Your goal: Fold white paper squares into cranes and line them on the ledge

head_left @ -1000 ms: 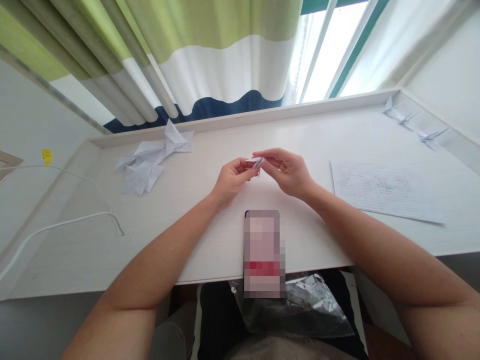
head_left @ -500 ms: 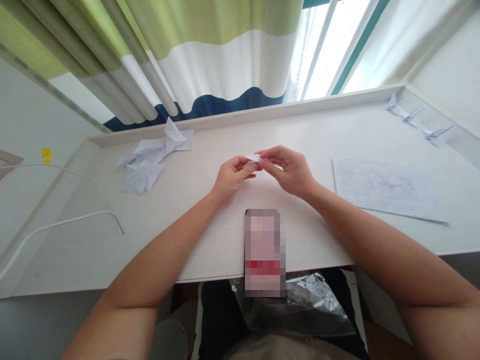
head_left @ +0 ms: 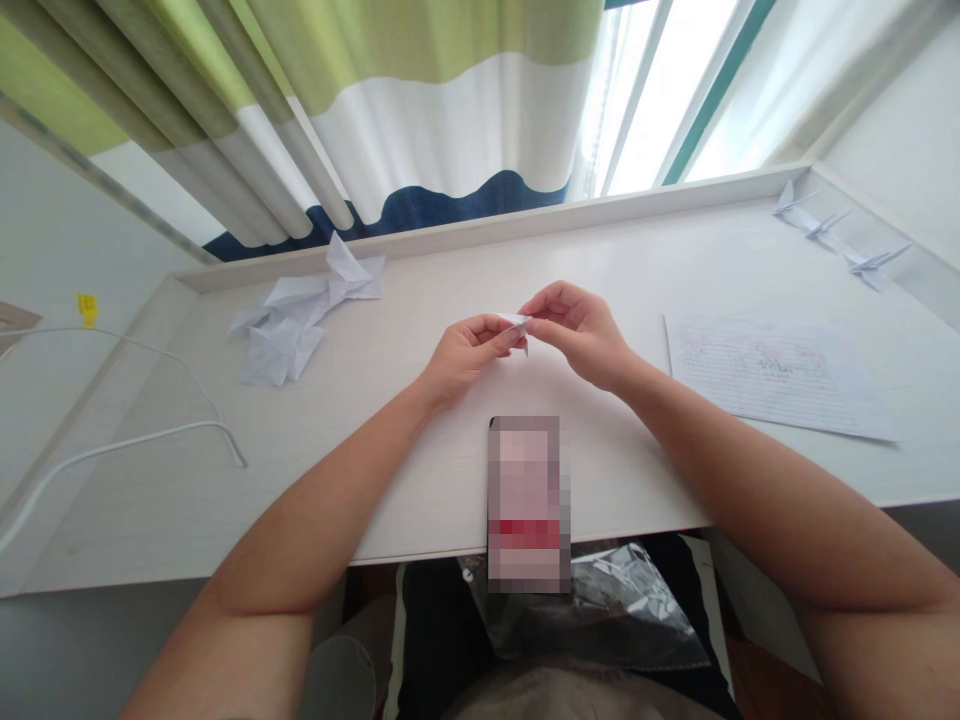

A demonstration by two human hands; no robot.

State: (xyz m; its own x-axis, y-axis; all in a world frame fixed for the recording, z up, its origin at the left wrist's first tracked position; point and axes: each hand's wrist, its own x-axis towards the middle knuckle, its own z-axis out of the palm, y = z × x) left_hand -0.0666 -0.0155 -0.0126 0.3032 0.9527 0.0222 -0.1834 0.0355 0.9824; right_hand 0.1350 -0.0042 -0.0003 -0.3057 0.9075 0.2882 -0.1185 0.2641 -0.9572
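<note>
A: What has shifted in the last half second?

B: The small folded paper has turned between the hands, and a narrow point of it now hangs below the fingers. The right hand has changed its hold too, its forefinger arched higher than before.

A: And the grip?

B: The left hand pinches the paper narrowly between thumb and fingers. The right hand closes thumb and forefinger at the paper's right end, leaving a small gap inside its curl. The fingers cover much of the piece, so its full shape cannot be told.

A: Where is this happening?

B: Over the middle of a white desk, just beyond a phone with a blurred screen. The phone's lower end reaches past the desk's front edge in view, above a clear plastic bag on the person's lap.

A: Around the hands?

B: Folded white papers lie overlapping to the left. A sheet of lined paper, bearing marks too small to read, lies near the right forearm. Three pointed paper figures line the far right side. A white cable bends across the left end, and a green, white and blue curtain hangs behind.
</note>
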